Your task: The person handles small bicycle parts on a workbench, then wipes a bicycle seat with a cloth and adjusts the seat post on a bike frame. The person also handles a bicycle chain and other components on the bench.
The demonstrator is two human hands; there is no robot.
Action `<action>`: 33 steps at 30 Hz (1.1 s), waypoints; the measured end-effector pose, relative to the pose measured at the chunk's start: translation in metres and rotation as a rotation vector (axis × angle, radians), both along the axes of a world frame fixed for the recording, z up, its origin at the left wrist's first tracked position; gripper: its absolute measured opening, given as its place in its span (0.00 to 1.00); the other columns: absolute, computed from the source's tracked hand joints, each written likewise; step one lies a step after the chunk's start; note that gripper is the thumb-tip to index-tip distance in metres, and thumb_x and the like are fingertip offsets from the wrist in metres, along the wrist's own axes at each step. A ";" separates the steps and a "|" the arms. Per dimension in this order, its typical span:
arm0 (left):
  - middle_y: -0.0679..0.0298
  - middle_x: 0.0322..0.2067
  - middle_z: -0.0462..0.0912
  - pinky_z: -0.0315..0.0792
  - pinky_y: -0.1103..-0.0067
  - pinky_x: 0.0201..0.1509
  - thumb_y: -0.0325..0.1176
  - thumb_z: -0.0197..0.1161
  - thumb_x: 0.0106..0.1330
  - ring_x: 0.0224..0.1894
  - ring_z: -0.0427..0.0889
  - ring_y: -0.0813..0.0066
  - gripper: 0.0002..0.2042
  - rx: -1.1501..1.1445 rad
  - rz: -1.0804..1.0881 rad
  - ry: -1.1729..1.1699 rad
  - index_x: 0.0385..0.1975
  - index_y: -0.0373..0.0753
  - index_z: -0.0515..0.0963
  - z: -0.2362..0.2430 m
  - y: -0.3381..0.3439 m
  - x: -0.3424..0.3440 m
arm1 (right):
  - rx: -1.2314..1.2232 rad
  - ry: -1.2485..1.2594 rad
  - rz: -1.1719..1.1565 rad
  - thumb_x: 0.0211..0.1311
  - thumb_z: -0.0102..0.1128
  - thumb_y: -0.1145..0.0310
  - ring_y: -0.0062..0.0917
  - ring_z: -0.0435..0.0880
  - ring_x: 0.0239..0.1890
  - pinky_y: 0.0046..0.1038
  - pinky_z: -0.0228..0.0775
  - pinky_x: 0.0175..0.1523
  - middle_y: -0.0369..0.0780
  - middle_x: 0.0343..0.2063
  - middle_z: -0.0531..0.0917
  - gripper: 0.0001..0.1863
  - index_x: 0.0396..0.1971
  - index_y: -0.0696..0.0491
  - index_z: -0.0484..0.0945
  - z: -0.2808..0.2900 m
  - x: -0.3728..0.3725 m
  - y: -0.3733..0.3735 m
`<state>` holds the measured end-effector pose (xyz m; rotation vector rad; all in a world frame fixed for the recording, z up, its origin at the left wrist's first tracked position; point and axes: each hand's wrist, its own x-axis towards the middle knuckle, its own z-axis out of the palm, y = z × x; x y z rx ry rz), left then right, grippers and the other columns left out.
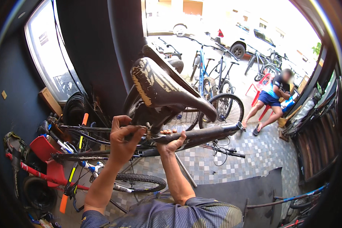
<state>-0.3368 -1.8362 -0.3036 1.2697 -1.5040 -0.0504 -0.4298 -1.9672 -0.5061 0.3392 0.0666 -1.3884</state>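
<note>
A dark bicycle frame (205, 135) is in front of me at chest height, its open head tube pointing right. Above it sits a worn black saddle (171, 89), its cover peeled to a tan layer at the back. My left hand (124, 138) is closed in a pinch beside the light metal seat clamp (148, 130); whatever lies between the fingertips is too small to make out. From below, my right hand (171, 145) wraps around the frame tube just right of the clamp, its thumb on the near side and fingertips showing beyond.
Several bicycles, one a blue bike (202, 62), stand toward the bright doorway. A person (273, 97) sits on a red chair (263, 84) at the right. Bike parts and a red frame (38, 173) crowd the lower left. A dark mat (231, 193) covers part of the tiled floor.
</note>
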 end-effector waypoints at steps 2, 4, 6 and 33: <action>0.63 0.41 0.74 0.71 0.74 0.53 0.34 0.77 0.64 0.48 0.74 0.72 0.08 0.068 0.002 0.045 0.41 0.42 0.92 -0.011 -0.007 0.015 | -0.013 0.007 0.038 0.57 0.70 0.40 0.29 0.76 0.30 0.35 0.73 0.43 0.38 0.25 0.76 0.25 0.31 0.46 0.72 -0.001 -0.003 0.002; 0.64 0.42 0.76 0.71 0.76 0.51 0.33 0.74 0.68 0.47 0.76 0.74 0.10 0.072 -0.025 -0.024 0.48 0.45 0.91 -0.017 -0.017 0.032 | 0.036 -0.006 0.083 0.58 0.70 0.43 0.31 0.77 0.32 0.37 0.74 0.46 0.39 0.26 0.76 0.24 0.32 0.47 0.72 -0.002 -0.007 0.003; 0.63 0.44 0.77 0.73 0.77 0.49 0.32 0.72 0.69 0.45 0.78 0.76 0.11 0.163 -0.198 0.191 0.51 0.45 0.90 -0.020 -0.026 0.042 | 0.020 0.019 0.118 0.59 0.70 0.46 0.33 0.77 0.32 0.40 0.74 0.50 0.39 0.27 0.77 0.23 0.32 0.48 0.72 -0.002 -0.012 0.005; 0.52 0.60 0.76 0.79 0.64 0.61 0.14 0.64 0.59 0.63 0.76 0.49 0.17 -0.423 -0.193 -0.477 0.45 0.41 0.84 0.005 -0.049 0.026 | -0.320 0.839 0.835 0.59 0.53 0.20 0.36 0.85 0.47 0.33 0.72 0.49 0.43 0.44 0.84 0.46 0.53 0.50 0.82 -0.011 -0.084 0.000</action>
